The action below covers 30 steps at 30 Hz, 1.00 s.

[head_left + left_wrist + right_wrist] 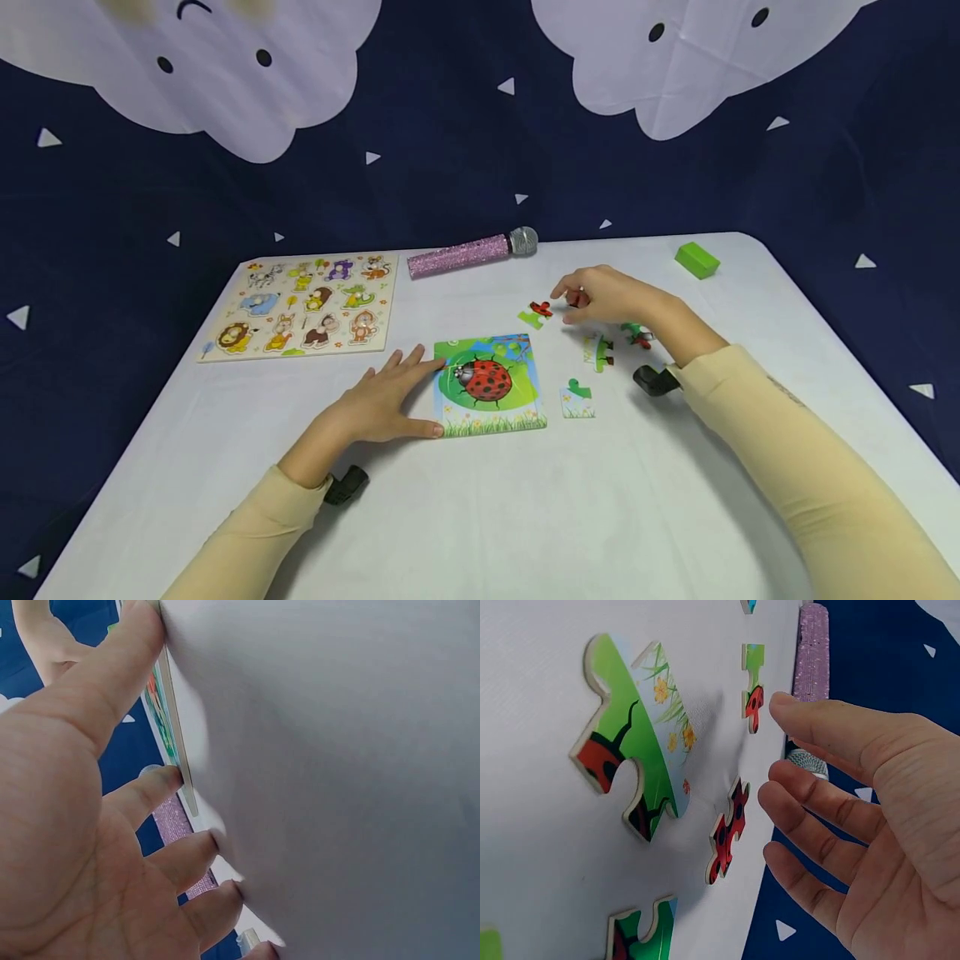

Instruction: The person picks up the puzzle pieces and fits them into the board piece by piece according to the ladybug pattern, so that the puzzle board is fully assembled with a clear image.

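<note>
A square ladybug puzzle board [491, 383] lies flat on the table. My left hand [386, 400], fingers spread, touches its left edge with thumb and index finger. To the right of the board my right hand [611, 298] hovers over loose jigsaw pieces, fingers loosely bent and nothing between them. Below those fingers lies a red spotted piece [727, 832]. Nearby are a green-and-red piece [536, 315], a flowered piece with green and red [619, 739], another green piece [637, 335] partly hidden by the hand, and a grassy piece [577, 402] nearest the board.
At the back left lies an animal peg puzzle [300, 304]. A pink glitter microphone [472, 254] rests along the table's back edge, and a green block [697, 260] sits at the back right. Behind the white table [525, 517] hangs a dark blue cloth with clouds.
</note>
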### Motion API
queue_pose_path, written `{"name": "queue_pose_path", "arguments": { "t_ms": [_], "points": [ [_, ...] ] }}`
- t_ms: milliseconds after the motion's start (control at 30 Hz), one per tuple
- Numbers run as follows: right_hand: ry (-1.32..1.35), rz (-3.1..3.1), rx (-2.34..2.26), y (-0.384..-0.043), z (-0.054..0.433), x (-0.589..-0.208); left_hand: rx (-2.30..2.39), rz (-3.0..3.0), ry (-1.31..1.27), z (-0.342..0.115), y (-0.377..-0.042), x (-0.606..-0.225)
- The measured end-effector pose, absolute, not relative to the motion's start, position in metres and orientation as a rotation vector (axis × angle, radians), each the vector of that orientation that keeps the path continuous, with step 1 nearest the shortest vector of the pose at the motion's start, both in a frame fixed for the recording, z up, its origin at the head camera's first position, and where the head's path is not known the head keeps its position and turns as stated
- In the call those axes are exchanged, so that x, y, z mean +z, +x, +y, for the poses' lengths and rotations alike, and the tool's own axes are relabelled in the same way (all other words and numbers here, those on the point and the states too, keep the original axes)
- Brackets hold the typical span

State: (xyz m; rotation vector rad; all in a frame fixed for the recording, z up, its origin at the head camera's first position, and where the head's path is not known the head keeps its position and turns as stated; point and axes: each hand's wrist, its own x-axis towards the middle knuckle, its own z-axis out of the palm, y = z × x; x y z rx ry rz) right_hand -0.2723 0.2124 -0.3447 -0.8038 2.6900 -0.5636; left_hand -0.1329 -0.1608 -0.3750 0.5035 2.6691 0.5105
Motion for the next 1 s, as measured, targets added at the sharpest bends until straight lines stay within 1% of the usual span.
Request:
{"name": "queue_pose_path", "arguments": {
  "t_ms": [467, 1000],
  "points": [
    [-0.768, 2.675, -0.546, -0.284, 0.214, -0.346, 0.516, 2.664, 0.515, -0.161, -0.134, -0.375],
    [-0.626, 2.708, -0.529, -0.294, 0.245, -0.345, 0.529, 2.663, 0.511, -0.163, -0.134, -0.377]
  ]
}}
